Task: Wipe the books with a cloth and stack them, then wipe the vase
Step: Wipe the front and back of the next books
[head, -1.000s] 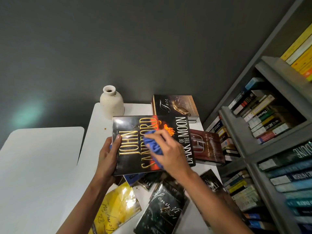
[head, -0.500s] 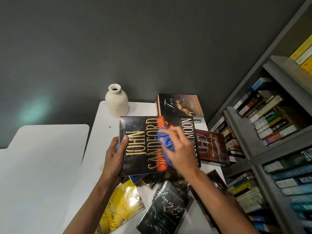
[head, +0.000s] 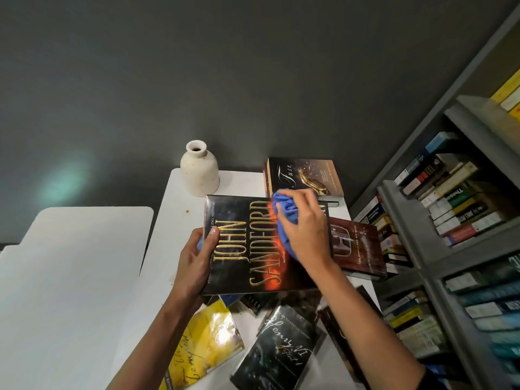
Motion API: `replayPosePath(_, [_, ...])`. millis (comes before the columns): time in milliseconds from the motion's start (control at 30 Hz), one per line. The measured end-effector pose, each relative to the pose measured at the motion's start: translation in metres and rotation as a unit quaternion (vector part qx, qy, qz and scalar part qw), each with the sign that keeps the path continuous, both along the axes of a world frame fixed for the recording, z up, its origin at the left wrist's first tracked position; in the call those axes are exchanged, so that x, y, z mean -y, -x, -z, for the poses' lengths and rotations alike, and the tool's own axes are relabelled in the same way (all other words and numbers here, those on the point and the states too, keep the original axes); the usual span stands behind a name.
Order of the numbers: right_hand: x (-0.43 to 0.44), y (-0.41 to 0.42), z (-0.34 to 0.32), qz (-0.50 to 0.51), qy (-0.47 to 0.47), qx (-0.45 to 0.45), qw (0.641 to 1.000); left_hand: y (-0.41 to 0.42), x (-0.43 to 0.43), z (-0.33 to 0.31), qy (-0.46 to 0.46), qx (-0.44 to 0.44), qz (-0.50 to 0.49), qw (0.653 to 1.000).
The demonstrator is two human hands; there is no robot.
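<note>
Left hand (head: pixel 197 260) has the big dark book (head: pixel 244 249) gripped by its left edge, thumb on the cover, over the loose books (head: pixel 281 347) on the white worktop (head: pixel 174 220). Right hand (head: pixel 305 229) clutches a bunched blue cloth (head: pixel 284 212), pressing it on the cover's far right part. Vase (head: pixel 199 170) stands upright just behind the book.

Two bare forearms, left hand (head: pixel 197 263), right hand (head: pixel 305 229), dark sleeve (head: pixel 434 380) edge on right upper arm
</note>
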State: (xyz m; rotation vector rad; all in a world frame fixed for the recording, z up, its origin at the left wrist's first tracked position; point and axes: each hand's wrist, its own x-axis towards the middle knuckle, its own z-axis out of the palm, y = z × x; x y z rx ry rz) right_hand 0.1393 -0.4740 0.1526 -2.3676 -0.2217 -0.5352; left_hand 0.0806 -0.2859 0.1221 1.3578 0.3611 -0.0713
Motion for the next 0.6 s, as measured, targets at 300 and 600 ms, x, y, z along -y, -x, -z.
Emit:
replayPosePath(300, [-0.018, 0.006, -0.004, -0.083, 0.038, 0.012, 0.996, -0.002, -0.001, -0.001, -0.003, -0.001, 0.014, 1.0])
replayPosePath(600, [-0.038, 0.017, -0.005, -0.195, 0.069, 0.015, 0.978, -0.007, -0.005, -0.006, 0.037, -0.005, 0.017, 0.999])
